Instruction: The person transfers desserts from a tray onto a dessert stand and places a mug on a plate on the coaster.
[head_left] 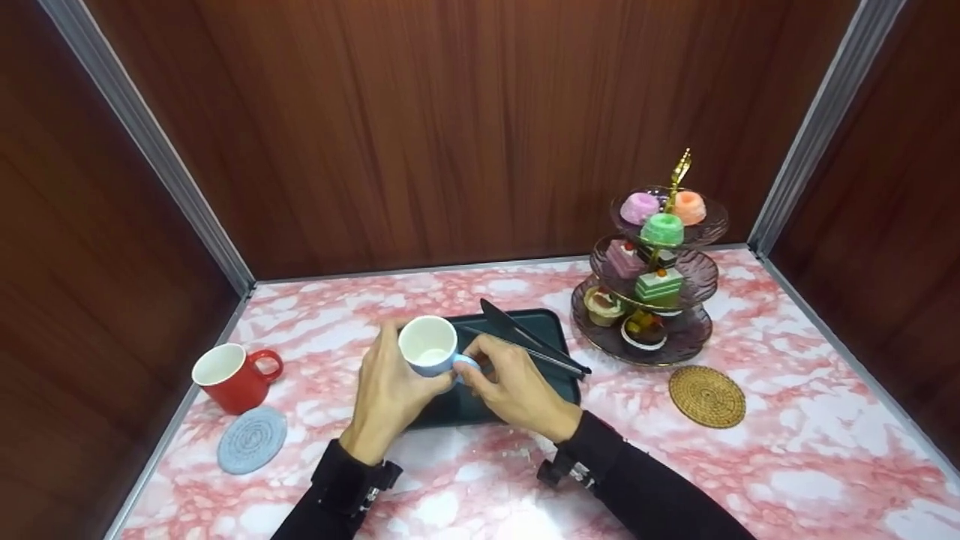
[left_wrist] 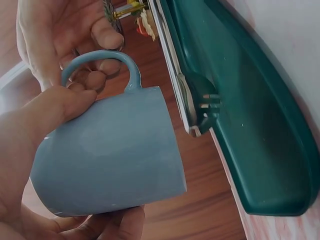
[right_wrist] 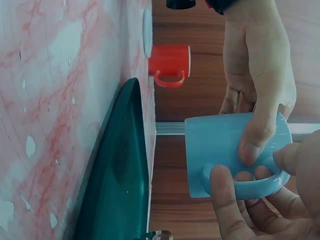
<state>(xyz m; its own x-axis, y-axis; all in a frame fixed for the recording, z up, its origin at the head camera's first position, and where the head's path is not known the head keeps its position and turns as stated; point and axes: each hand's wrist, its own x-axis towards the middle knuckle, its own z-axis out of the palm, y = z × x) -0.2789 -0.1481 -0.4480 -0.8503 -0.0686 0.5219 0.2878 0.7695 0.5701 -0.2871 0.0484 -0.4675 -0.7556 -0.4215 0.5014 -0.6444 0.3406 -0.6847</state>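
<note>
A light blue mug (head_left: 429,346) with a white inside is held in both hands above the dark green tray (head_left: 555,322). My left hand (head_left: 391,390) grips the mug's body, thumb on the near side and fingers round the far side. At the handle (right_wrist: 245,188), my right hand (head_left: 521,386) has its fingers and thumb curled round the loop. In the left wrist view the mug (left_wrist: 110,150) shows its plain blue wall, apart from the tray. A dark knife (head_left: 517,326) and slim metal cutlery lie across the tray's right part.
At the left stand a red mug (head_left: 236,386) and a round grey-blue coaster (head_left: 253,440). A three-tier stand (head_left: 694,341) with small cakes rises at the back right, with a woven coaster (head_left: 707,397) in front. Wood-patterned walls (head_left: 450,150) enclose the marbled table.
</note>
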